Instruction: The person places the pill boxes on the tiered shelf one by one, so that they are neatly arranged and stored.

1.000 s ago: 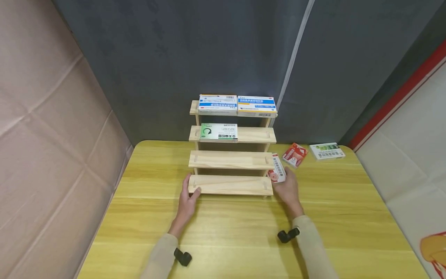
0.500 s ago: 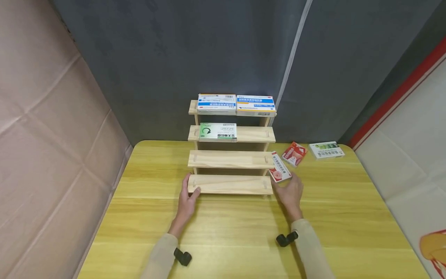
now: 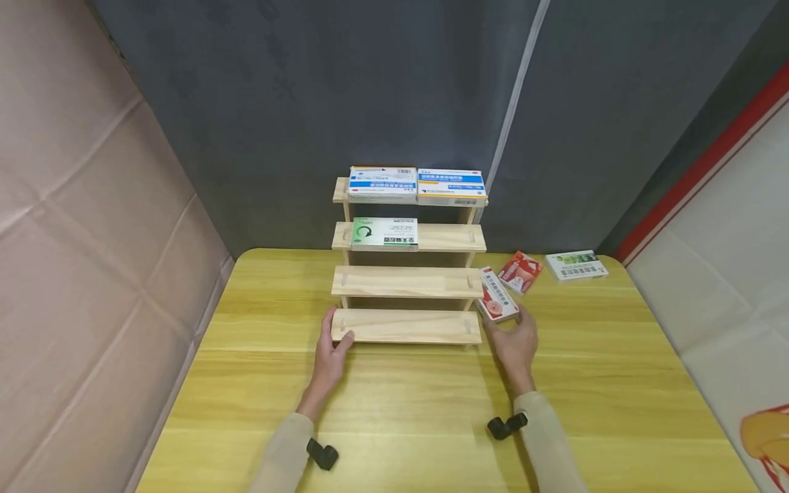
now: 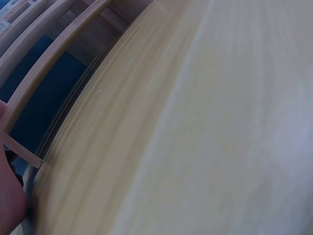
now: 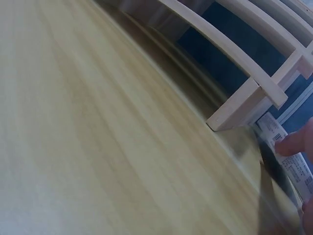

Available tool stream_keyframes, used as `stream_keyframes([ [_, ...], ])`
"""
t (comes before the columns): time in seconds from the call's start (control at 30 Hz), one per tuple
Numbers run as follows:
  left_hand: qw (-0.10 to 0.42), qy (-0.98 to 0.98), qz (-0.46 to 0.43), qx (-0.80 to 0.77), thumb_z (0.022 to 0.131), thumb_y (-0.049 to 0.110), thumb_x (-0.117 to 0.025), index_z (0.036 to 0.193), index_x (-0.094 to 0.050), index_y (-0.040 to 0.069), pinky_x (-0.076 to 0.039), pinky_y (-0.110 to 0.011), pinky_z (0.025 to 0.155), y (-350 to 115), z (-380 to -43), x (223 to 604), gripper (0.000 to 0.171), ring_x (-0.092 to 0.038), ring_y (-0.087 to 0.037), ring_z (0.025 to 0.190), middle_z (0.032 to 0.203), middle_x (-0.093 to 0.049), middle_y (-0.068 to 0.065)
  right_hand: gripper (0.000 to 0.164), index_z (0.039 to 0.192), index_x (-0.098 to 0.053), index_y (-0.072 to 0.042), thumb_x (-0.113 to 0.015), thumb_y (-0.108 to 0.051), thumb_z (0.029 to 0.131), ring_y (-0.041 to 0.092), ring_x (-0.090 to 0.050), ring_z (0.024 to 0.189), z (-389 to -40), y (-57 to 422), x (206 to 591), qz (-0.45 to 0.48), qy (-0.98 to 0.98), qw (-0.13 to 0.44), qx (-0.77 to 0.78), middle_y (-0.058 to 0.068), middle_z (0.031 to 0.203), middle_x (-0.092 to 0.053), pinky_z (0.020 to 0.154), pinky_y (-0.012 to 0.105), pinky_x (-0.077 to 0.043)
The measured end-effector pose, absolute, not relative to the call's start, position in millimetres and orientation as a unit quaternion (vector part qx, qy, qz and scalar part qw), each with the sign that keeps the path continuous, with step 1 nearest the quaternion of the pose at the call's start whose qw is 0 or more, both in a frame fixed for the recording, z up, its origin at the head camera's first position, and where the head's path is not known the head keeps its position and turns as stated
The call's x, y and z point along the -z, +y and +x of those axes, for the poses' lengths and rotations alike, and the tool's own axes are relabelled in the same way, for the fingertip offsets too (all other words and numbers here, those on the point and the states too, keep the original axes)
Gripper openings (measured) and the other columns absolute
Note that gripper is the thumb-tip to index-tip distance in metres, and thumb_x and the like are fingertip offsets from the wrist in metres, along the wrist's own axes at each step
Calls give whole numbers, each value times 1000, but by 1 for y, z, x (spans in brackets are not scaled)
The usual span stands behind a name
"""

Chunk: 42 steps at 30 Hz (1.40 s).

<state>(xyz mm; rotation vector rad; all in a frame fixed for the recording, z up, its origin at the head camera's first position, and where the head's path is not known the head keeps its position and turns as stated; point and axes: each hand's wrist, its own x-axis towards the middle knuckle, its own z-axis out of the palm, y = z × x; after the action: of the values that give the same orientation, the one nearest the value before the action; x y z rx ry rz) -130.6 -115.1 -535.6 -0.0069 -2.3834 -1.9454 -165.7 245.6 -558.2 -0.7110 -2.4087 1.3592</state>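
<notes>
A stepped wooden rack stands in the middle of the table. My left hand holds the left end of its lowest step, thumb on the front edge. Beside the rack's right end, my right hand pinches the near end of a white and red medicine box. In the right wrist view, a finger presses the printed side of that medicine box. Two blue and white medicine boxes lie on the top step, and a green and white medicine box is on the step below, at its left.
A red box lies just behind the held box, near the rack's right side. Farther right is a white and green box by the table's back corner. A dark wall rises behind the table.
My right hand has shifted slightly right with the white and red box, drawing it out from beside the rack so more of its face shows. The left hand keeps its place on the lowest step.
</notes>
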Motion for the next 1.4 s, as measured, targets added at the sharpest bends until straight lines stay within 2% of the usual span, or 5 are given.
stream_keyframes([
  [0.27, 38, -772, 2, 634, 103, 12, -53, 161, -18, 8, -4, -62, 127, -119, -142, 569, 68, -8, -40, 157, 170, -14, -18, 91, 152, -38, 1, -86, -24, 79, 43, -46, 138, -165, 251, 549, -245, -802, 182, -513, 27, 146, -53, 122, 55, -31],
  [0.67, 50, -775, -2, 630, 103, 18, -55, 162, -19, 12, -7, -63, 127, -120, -143, 576, 69, -11, -37, 157, 170, -16, -11, 84, 147, -47, -1, -88, -25, 78, 38, -52, 134, -172, 253, 529, -241, -778, 257, -521, 22, 141, -58, 118, 51, -38],
  [1.1, 49, -768, -3, 639, 104, 15, -53, 162, -19, 11, -5, -62, 127, -121, -144, 576, 68, -9, -38, 157, 170, -15, -15, 76, 142, -53, -2, -88, -20, 78, 30, -57, 128, -177, 253, 516, -229, -738, 325, -546, 18, 136, -63, 116, 40, -43],
  [1.3, 27, -769, 1, 639, 103, 9, -53, 160, -18, 1, -6, -64, 126, -117, -135, 547, 67, -9, -43, 156, 168, -14, -24, 76, 145, -51, -4, -87, -16, 79, 28, -55, 132, -175, 255, 505, -205, -729, 325, -566, 16, 140, -61, 119, 34, -41],
  [1.4, 27, -772, -1, 635, 102, 8, -53, 159, -18, 0, -7, -63, 126, -116, -130, 536, 67, -11, -43, 156, 167, -15, -25, 73, 144, -50, 2, -84, -8, 81, 33, -55, 132, -167, 246, 481, -177, -727, 327, -577, 21, 140, -59, 120, 38, -40],
])
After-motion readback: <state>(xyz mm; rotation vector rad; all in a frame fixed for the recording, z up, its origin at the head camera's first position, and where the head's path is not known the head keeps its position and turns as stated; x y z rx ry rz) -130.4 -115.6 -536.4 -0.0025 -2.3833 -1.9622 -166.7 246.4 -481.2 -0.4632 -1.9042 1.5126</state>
